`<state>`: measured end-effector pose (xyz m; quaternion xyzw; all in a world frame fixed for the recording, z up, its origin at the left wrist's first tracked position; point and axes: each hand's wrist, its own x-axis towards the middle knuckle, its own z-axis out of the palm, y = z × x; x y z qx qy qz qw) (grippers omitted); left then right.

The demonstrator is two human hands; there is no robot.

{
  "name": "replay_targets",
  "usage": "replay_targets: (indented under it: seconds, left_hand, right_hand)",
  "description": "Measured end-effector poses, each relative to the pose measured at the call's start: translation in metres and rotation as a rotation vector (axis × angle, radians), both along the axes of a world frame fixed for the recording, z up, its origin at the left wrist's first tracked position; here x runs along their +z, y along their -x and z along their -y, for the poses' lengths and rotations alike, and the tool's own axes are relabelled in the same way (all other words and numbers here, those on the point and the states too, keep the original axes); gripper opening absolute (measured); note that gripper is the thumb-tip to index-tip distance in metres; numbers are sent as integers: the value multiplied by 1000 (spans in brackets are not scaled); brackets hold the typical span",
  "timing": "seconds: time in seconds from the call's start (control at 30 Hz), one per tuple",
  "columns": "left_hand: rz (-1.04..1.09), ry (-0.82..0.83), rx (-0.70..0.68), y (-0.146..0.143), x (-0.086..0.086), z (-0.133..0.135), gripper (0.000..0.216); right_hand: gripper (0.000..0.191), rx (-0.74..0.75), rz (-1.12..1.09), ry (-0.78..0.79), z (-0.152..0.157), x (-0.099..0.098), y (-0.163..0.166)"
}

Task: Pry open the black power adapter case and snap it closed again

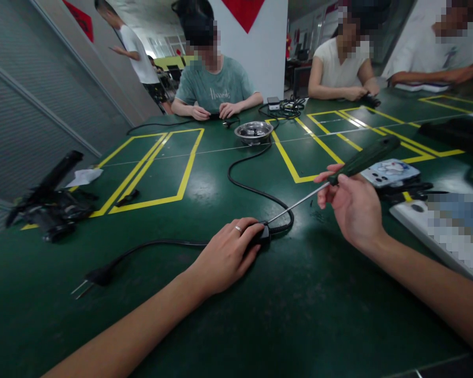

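My left hand [230, 252] is closed over a small black box on a power cord [265, 236], pressing it down on the green table [205, 325]. Its fingers cover most of the box. In my right hand [355, 207] is a screwdriver [368, 157] with a dark green handle, held at a slant. The thin metal shaft points down to the left, and its tip meets or nearly meets the end of the box. From the box one cord runs left to a two-pin plug [98, 275]. Another black cable [252, 189] curls away toward the far side.
A metal bowl [254, 131] with small parts stands mid-table. Dark equipment [55, 205] lies at left. A phone [392, 172] and a white-edged board [437, 236] are on the right. Across the table, people [216, 84] handle small black items. Yellow tape [181, 197] marks the top.
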<state>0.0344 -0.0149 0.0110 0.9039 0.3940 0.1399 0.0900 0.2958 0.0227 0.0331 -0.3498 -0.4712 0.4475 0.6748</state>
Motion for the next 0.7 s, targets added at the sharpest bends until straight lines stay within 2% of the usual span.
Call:
replay_targets:
  seconds: [0.17, 0.33, 0.4, 0.53, 0.7]
  left_hand:
    - [3, -4, -2, 0, 0, 1, 38]
    - [-14, -9, -5, 0, 0, 0, 40]
    - [-19, -10, -6, 0, 0, 0, 41]
    - [-22, -13, -10, -2, 1, 0, 40]
    - [-37, -73, -6, 3, 0, 2, 43]
  right_hand:
    - [16, -120, 90, -40, -2, 0, -2]
    - [15, -2, -3, 16, 1, 4, 0]
    - [15, -27, 11, 41, 1, 7, 0]
    - [24, -247, -22, 59, -6, 16, -10]
    - [23, -606, 87, -143, -19, 23, -29]
